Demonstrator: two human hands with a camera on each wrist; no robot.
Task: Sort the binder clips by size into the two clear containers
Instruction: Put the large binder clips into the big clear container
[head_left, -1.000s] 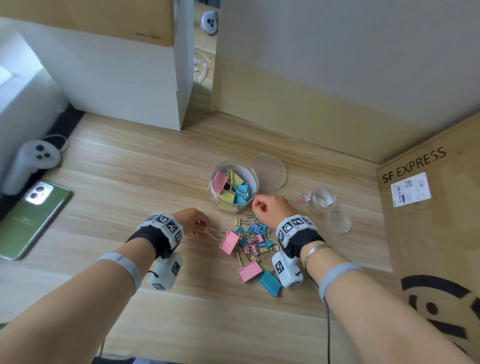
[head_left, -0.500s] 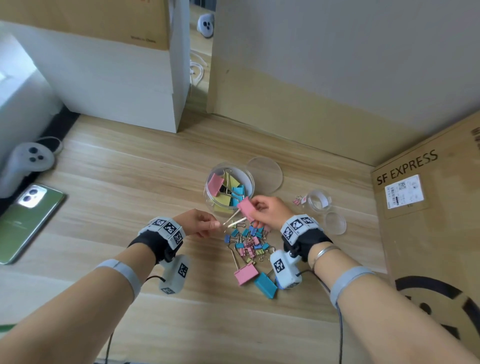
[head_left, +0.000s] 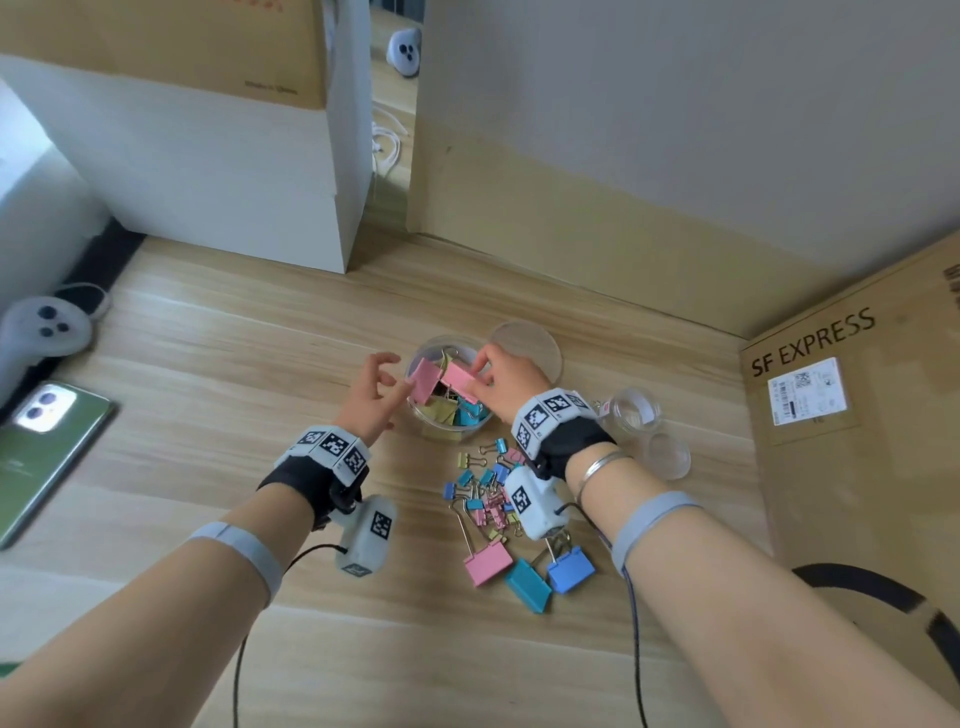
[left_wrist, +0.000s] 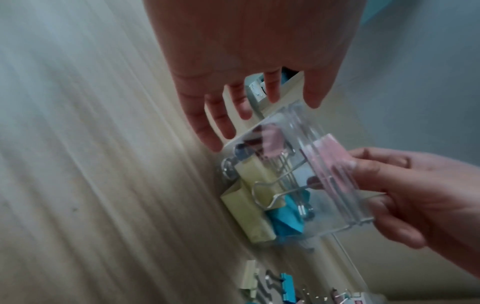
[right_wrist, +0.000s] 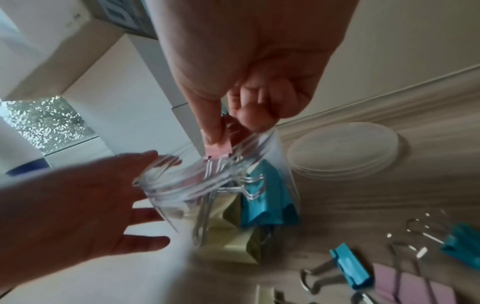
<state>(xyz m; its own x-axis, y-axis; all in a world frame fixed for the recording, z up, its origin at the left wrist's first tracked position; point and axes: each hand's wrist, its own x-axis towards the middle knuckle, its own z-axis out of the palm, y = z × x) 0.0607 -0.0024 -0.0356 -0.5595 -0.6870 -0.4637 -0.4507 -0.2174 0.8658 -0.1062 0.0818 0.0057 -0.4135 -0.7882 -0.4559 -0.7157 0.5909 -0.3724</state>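
The large clear jar (head_left: 451, 423) (left_wrist: 306, 156) (right_wrist: 166, 185) holds several big clips, among them a pink one (head_left: 426, 383). My right hand (head_left: 480, 374) (right_wrist: 228, 133) pinches another big pink binder clip (head_left: 461, 382) (left_wrist: 327, 157) (right_wrist: 219, 147) at the jar's mouth, wire handles pointing in. My left hand (head_left: 387, 376) (left_wrist: 233, 117) is beside the jar's left wall with fingers spread, holding nothing. A heap of small clips (head_left: 488, 488) lies nearer me. Big pink (head_left: 488, 564), teal (head_left: 527, 584) and blue (head_left: 571, 569) clips lie in front. The small clear jar (head_left: 631, 410) stands at the right.
The big lid (head_left: 535, 345) lies behind the large jar and the small lid (head_left: 667, 456) beside the small jar. A cardboard box (head_left: 857, 441) stands on the right, a white box (head_left: 208, 182) at back left. A green phone (head_left: 47, 452) and a controller (head_left: 44, 332) lie far left.
The pink clip passed from my left hand to my right, which carried it up to the large jar's mouth. My left hand let go, opened and moved up beside the jar.
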